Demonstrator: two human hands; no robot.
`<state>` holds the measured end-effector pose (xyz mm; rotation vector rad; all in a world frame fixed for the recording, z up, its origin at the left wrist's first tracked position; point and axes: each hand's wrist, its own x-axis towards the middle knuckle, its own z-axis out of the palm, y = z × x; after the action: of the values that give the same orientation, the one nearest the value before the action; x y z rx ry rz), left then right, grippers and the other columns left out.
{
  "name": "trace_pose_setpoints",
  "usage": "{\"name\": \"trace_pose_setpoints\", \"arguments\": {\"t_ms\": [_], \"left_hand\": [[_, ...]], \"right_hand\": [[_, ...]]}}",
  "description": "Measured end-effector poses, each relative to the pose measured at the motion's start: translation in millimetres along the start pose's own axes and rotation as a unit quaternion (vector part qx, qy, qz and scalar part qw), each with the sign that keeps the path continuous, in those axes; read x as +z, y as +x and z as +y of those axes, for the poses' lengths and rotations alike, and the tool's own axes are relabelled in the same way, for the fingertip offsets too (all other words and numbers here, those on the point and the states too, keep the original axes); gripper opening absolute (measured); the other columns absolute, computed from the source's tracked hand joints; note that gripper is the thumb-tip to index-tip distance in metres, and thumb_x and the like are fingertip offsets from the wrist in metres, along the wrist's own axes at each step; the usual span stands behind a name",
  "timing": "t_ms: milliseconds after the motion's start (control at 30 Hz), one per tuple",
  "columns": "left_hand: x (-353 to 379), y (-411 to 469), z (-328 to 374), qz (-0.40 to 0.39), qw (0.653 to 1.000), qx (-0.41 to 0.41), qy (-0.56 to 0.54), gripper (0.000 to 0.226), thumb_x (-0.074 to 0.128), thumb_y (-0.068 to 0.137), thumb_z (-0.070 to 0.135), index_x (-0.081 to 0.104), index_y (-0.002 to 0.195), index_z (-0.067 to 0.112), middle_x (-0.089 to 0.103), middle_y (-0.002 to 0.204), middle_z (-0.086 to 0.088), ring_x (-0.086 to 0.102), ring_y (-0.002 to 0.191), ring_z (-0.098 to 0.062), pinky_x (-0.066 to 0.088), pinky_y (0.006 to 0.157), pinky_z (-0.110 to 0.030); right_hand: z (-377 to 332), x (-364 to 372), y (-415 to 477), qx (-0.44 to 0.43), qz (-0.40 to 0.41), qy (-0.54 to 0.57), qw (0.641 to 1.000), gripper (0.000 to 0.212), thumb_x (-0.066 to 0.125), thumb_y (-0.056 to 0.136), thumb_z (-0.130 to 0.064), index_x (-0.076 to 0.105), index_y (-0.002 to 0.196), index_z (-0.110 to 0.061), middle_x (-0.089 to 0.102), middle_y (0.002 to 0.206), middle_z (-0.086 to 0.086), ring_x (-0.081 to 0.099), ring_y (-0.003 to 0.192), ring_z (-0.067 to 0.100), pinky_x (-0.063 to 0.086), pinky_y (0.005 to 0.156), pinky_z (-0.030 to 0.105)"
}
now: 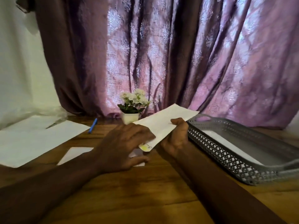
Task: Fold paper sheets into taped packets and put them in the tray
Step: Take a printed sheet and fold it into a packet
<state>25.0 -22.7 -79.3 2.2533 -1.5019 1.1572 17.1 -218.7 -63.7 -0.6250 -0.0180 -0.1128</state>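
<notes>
Folded packet (163, 125) held off the table, sealing step apparently in hand.

Nearest: bare wooden table (145, 191), both forearms reaching in. Left hand (123, 146) working at packet's near end, fingers curled by a small yellow tab (145, 148), likely tape; grip there hard to tell. Right hand (177, 136) pinching packet's right edge, thumb on top. Small white sheet (76, 153) flat under left hand. Loose sheets (35, 139) and blue pen (92, 126) left. Grey perforated tray (226, 157) just right of packet, white paper already inside. Flower pot (131, 118), curtain behind. Next: press tape down, swing packet right over tray rim.
</notes>
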Motion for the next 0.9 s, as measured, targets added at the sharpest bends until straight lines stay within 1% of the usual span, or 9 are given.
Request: {"name": "trace_pose_setpoints", "arguments": {"t_ms": [100, 200, 333, 433, 567, 600, 667, 733, 900], "left_hand": [[8.8, -1.0, -9.6, 0.06, 0.998, -0.022, -0.01, 0.04, 0.073, 0.082, 0.024, 0.066, 0.121, 0.021, 0.066, 0.117, -0.003, 0.063, 0.106, -0.023, 0.054, 0.083, -0.039], [8.0, -3.4, -5.3, 0.095, 0.993, -0.043, -0.058, 0.02, 0.068, 0.085, 0.019, 0.071, 0.105, 0.02, 0.063, 0.101, 0.001, 0.06, 0.09, -0.017, 0.05, 0.072, -0.032], [4.4, -1.0, 2.0, 0.124, 0.984, -0.055, -0.117, 0.014, 0.06, 0.088, 0.023, 0.063, 0.102, 0.022, 0.057, 0.101, 0.005, 0.054, 0.087, -0.007, 0.039, 0.07, -0.015], [4.0, -2.2, 3.7, 0.122, 0.986, -0.04, -0.109, 0.023, 0.059, 0.091, 0.021, 0.07, 0.111, 0.019, 0.057, 0.107, 0.002, 0.055, 0.094, -0.009, 0.04, 0.076, -0.015], [1.3, -1.8, 3.5, 0.117, 0.987, -0.043, -0.101, 0.028, 0.061, 0.093, 0.017, 0.074, 0.117, 0.013, 0.06, 0.105, -0.005, 0.058, 0.096, -0.016, 0.042, 0.079, -0.022], [0.1, -1.1, 4.2, 0.122, 0.987, -0.048, -0.096, 0.024, 0.064, 0.092, 0.015, 0.073, 0.114, 0.012, 0.06, 0.103, -0.005, 0.057, 0.095, -0.017, 0.043, 0.077, -0.023], [-2.2, -0.2, 5.7, 0.13, 0.986, -0.06, -0.089, 0.015, 0.066, 0.088, 0.014, 0.068, 0.104, 0.014, 0.059, 0.099, -0.003, 0.057, 0.09, -0.018, 0.046, 0.074, -0.028], [-3.6, -0.4, 4.3, 0.133, 0.985, -0.072, -0.086, 0.015, 0.067, 0.083, 0.01, 0.066, 0.096, 0.016, 0.059, 0.095, -0.001, 0.057, 0.088, -0.018, 0.05, 0.07, -0.034], [-4.5, -4.2, -2.5, 0.12, 0.986, -0.081, -0.081, 0.03, 0.076, 0.075, -0.007, 0.075, 0.099, 0.012, 0.063, 0.1, -0.005, 0.059, 0.094, -0.018, 0.042, 0.073, -0.022]], "right_hand": [[-1.1, -8.2, 6.4, 0.015, 0.011, 0.023, 1.0, 0.07, 0.053, 0.073, -0.023, 0.058, 0.141, -0.008, 0.064, 0.14, 0.02, 0.057, 0.129, 0.042, 0.041, 0.112, 0.063], [-1.0, -11.5, 9.4, 0.018, -0.005, 0.034, 0.999, 0.067, 0.061, 0.079, -0.03, 0.058, 0.142, -0.008, 0.06, 0.144, 0.017, 0.05, 0.14, 0.042, 0.039, 0.113, 0.063], [0.5, -13.0, 10.5, 0.043, -0.055, 0.03, 0.997, 0.11, 0.088, 0.062, -0.057, 0.048, 0.15, -0.003, 0.045, 0.156, 0.021, 0.049, 0.141, 0.043, 0.041, 0.112, 0.061], [2.6, -13.5, 6.1, 0.059, -0.079, 0.033, 0.995, 0.124, 0.094, 0.052, -0.047, 0.04, 0.154, 0.0, 0.039, 0.16, 0.026, 0.047, 0.142, 0.044, 0.045, 0.109, 0.06], [4.3, -15.5, 9.1, 0.025, -0.056, 0.028, 0.998, 0.125, 0.086, 0.047, -0.03, 0.035, 0.156, 0.003, 0.045, 0.153, 0.024, 0.049, 0.138, 0.043, 0.049, 0.104, 0.06], [5.4, -15.3, 11.0, 0.011, -0.043, 0.017, 0.999, 0.117, 0.082, 0.05, -0.03, 0.04, 0.154, 0.004, 0.052, 0.143, 0.024, 0.054, 0.129, 0.043, 0.048, 0.105, 0.059], [8.4, -15.6, 14.0, -0.01, -0.013, 0.009, 1.0, 0.08, 0.069, 0.062, -0.031, 0.054, 0.134, 0.0, 0.055, 0.125, 0.024, 0.056, 0.116, 0.041, 0.043, 0.11, 0.06], [11.2, -16.0, 14.3, -0.017, 0.006, 0.021, 1.0, 0.061, 0.062, 0.064, -0.028, 0.053, 0.121, -0.007, 0.053, 0.121, 0.021, 0.055, 0.116, 0.04, 0.04, 0.112, 0.061], [17.4, -13.2, 14.6, -0.004, 0.007, 0.003, 1.0, 0.102, 0.064, 0.046, -0.02, 0.049, 0.145, 0.001, 0.054, 0.145, 0.024, 0.047, 0.14, 0.05, 0.039, 0.111, 0.066]]}}
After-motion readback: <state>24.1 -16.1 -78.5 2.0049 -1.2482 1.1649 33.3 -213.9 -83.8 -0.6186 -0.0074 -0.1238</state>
